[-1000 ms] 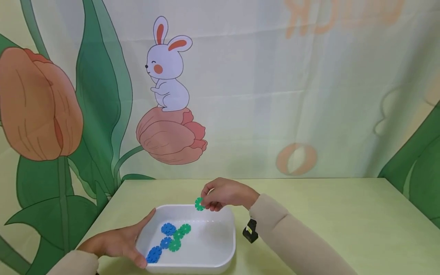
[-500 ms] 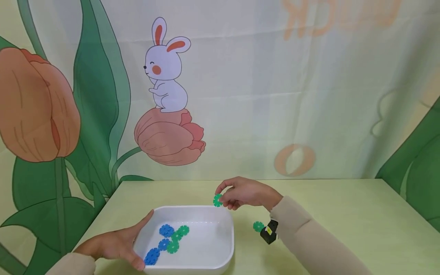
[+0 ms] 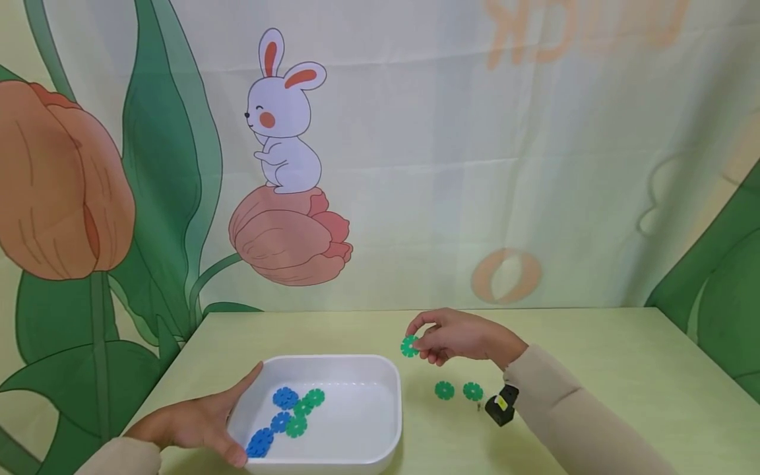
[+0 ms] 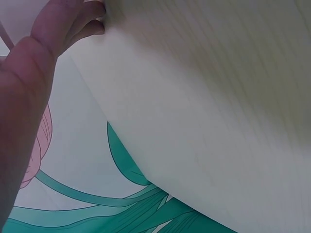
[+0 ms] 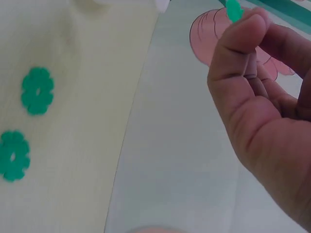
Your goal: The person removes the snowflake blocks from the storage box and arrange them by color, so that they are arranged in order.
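Note:
My right hand point(image 3: 460, 336) pinches a green interlocking snowflake disc point(image 3: 409, 346) between thumb and fingertips, above the table to the right of the white tray point(image 3: 332, 466). In the right wrist view, only part of the held disc point(image 5: 234, 10) shows past the thumb. My left hand point(image 3: 198, 421) rests along the tray's left side, thumb at the near corner and fingers stretched toward the far one. Inside the tray's left half lie several blue discs point(image 3: 260, 442) and green discs point(image 3: 296, 426), some overlapping. Two more green discs point(image 3: 444, 390) lie flat on the table, side by side.
The pale yellow table point(image 3: 582, 382) ends at a printed curtain point(image 3: 415, 165) with a rabbit and tulips. A black wrist camera point(image 3: 501, 406) hangs below the right sleeve point(image 3: 570, 402), close to the right-hand table disc.
My right hand has moved right with the green disc, from over the tray's far rim to beyond its right side. Two table discs have come into sight from behind the arm. The left hand stays put.

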A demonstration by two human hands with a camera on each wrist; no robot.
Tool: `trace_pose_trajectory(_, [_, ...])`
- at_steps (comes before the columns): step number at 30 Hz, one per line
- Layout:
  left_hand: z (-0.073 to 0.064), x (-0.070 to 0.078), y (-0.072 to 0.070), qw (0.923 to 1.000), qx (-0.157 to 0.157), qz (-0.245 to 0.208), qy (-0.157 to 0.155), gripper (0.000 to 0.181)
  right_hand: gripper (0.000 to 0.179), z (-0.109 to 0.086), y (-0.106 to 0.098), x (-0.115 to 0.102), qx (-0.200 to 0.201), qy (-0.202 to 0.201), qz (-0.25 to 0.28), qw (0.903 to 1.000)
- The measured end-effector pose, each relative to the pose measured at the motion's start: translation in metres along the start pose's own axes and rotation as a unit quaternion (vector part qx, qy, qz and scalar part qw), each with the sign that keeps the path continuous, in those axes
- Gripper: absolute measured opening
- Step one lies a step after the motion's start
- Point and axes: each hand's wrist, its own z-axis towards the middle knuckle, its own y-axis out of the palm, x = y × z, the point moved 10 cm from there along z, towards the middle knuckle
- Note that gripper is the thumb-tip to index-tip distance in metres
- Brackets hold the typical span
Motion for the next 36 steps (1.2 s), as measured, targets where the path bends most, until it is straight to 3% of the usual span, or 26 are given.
trace_pose_trajectory(18, [-0.002, 0.003, 0.001, 1.0, -0.003, 0.0, 0.006, 0.138, 0.026, -0.046, -0.043, 0.054, 0.026, 0.027, 0.024, 0.999])
trace_pose_trajectory(27, [-0.001, -0.001, 0.0, 0.9999, 0.0, 0.009, -0.009, 0.136, 0.025, -0.059, -0.053, 0.075, 0.021, 0.029, 0.039, 0.9986])
trace_pose_trajectory(36, [0.0, -0.001, 0.0, 1.0, -0.004, -0.003, -0.006, 0.136, 0.023, -0.069, -0.066, 0.106, 0.048, 0.064, 0.035, 0.9962])
